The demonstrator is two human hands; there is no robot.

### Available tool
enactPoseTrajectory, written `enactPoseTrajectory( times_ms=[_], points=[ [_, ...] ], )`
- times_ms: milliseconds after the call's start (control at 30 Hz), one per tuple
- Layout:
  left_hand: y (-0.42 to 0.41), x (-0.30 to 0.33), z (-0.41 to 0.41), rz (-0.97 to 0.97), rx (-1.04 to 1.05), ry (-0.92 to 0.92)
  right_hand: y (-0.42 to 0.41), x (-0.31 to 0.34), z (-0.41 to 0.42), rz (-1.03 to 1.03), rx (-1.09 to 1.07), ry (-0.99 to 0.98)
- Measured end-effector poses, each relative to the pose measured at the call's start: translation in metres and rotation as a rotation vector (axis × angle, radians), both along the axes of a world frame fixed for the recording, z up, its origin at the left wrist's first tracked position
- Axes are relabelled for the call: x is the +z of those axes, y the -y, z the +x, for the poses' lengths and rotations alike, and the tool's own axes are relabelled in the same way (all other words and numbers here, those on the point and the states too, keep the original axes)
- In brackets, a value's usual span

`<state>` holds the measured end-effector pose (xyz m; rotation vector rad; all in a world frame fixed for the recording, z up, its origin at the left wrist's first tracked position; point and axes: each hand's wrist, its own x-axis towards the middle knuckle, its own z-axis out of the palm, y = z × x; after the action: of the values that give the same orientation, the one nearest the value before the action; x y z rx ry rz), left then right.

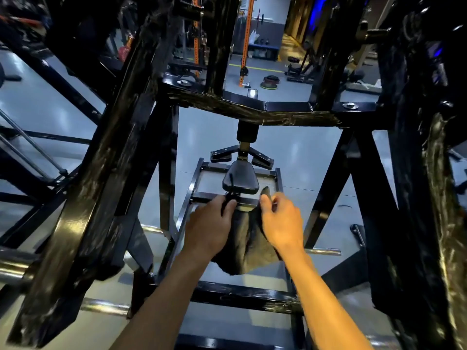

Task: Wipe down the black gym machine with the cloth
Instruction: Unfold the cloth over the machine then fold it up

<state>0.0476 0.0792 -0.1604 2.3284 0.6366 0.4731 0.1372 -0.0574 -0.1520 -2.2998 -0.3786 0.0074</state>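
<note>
The black gym machine (252, 112) fills the view, its thick steel beams framing a small black padded seat (241, 179) low in the middle. A dark cloth (246, 245) hangs between my two hands, just in front of the seat. My left hand (211, 226) grips the cloth's left edge, close to a black lever below the seat. My right hand (280, 221) pinches the cloth's right upper corner, thumb raised. Both forearms reach in from the bottom of the view.
Slanted black beams (106, 173) stand close on the left and right (414, 173). A chrome bar (15, 269) sticks out at lower left. Beyond lie grey floor, an orange rack (246, 39), weight plates (270, 82) and other machines.
</note>
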Motion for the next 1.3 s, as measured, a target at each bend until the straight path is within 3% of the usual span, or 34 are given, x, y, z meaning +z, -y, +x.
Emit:
enactPoseTrajectory(
  times_ms=[567, 700, 800, 1033, 1200, 1300],
  points=[
    [0.013, 0.03, -0.006, -0.25, -0.033, 0.049, -0.018, 0.029, -0.035, -0.072, 0.217, 0.104],
    [0.009, 0.041, -0.005, -0.439, -0.058, 0.052, -0.009, 0.04, -0.038, -0.093, 0.34, 0.063],
    [0.004, 0.046, -0.005, -0.693, -0.051, 0.046, -0.002, 0.04, -0.044, -0.103, 0.456, 0.095],
    [0.005, 0.056, -0.012, -0.958, -0.044, 0.072, 0.017, 0.058, -0.036, -0.208, 0.616, 0.239],
    [0.004, 0.056, -0.01, -0.841, -0.041, 0.036, 0.02, 0.056, -0.037, -0.208, 0.695, 0.317],
    [0.004, 0.053, -0.01, -0.657, -0.038, 0.089, 0.024, 0.049, -0.036, 0.108, 0.655, 0.165]
  ],
)
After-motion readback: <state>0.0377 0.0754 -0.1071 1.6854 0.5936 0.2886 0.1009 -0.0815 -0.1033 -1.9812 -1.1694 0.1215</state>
